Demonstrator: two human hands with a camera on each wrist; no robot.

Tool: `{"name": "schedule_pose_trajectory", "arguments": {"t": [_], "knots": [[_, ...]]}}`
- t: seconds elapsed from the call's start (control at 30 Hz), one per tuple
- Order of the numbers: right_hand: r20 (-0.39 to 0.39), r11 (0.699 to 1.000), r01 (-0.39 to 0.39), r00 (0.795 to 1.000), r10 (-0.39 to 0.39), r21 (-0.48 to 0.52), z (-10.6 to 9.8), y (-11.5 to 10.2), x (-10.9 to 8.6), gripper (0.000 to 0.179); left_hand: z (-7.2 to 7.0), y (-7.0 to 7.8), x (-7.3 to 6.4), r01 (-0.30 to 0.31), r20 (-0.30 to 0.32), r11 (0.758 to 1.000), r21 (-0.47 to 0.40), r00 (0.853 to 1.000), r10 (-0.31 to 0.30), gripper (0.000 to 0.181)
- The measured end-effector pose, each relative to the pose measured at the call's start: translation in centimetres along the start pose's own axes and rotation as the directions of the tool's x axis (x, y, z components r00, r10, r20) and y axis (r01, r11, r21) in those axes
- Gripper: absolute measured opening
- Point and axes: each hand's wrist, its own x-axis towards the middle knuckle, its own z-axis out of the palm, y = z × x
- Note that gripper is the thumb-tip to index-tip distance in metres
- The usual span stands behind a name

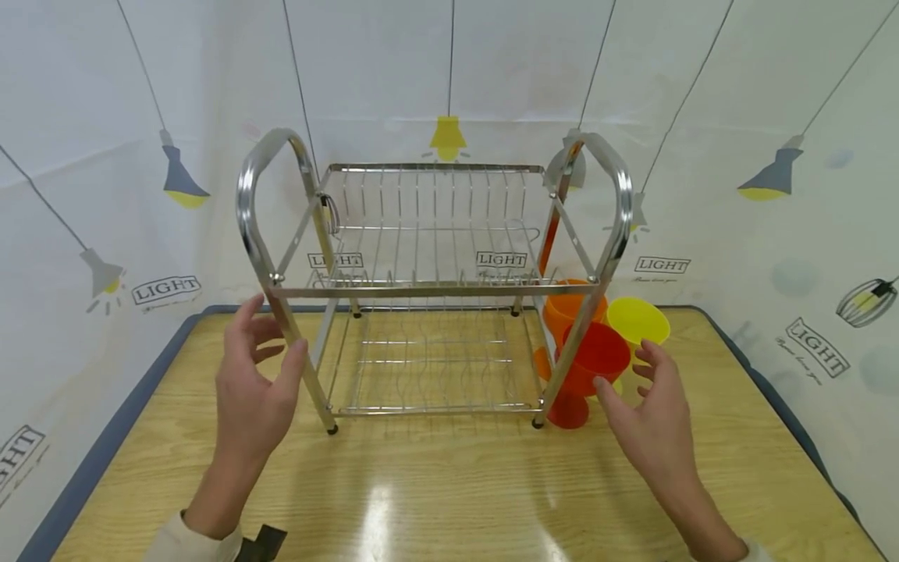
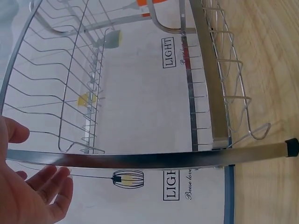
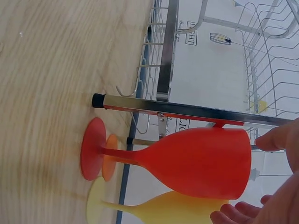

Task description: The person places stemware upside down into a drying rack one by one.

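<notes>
A two-tier metal dish rack (image 1: 435,292) stands on the table. My left hand (image 1: 256,390) is at its left front post (image 2: 140,160), thumb on one side and loosely bent fingers on the other, without closing round it. A red plastic goblet (image 1: 602,357) stands upright beside the right front post. My right hand (image 1: 653,425) is spread near that goblet's rim, thumb and fingers apart, holding nothing. The right wrist view shows the thumb and fingertips close to the rim of the red goblet (image 3: 201,163).
Behind the red goblet stand an orange goblet (image 1: 565,303) and a yellow goblet (image 1: 637,320), close together by the rack's right side. The wooden table (image 1: 435,499) has a dark blue edge, and a lamp-printed white sheet (image 1: 702,179) hangs behind and at the sides.
</notes>
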Motion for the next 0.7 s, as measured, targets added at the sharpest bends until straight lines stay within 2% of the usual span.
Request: {"name": "schedule_pose_trajectory", "arguments": {"t": [0.17,0.33,0.47,0.7], "knots": [[0.037,0.996,-0.080,0.996,0.079,0.027,0.6,0.4,0.0,0.085,0.4,0.1,0.5,0.068,0.018,0.995,-0.067,0.998,-0.067,0.056],[0.063,0.992,-0.117,0.992,0.114,0.045,1.4,0.7,0.2,0.087,0.8,0.0,0.5,0.066,-0.002,0.993,-0.101,0.998,-0.067,0.045],[0.066,0.991,-0.118,0.991,0.114,0.060,1.9,0.9,0.3,0.086,0.9,-0.1,0.6,0.066,-0.028,0.992,-0.106,0.997,-0.069,0.040],[0.048,0.992,-0.082,0.996,0.078,0.090,2.8,1.5,0.6,0.089,0.8,-0.2,0.7,0.068,-0.013,0.994,-0.081,0.997,-0.070,0.035]]}}
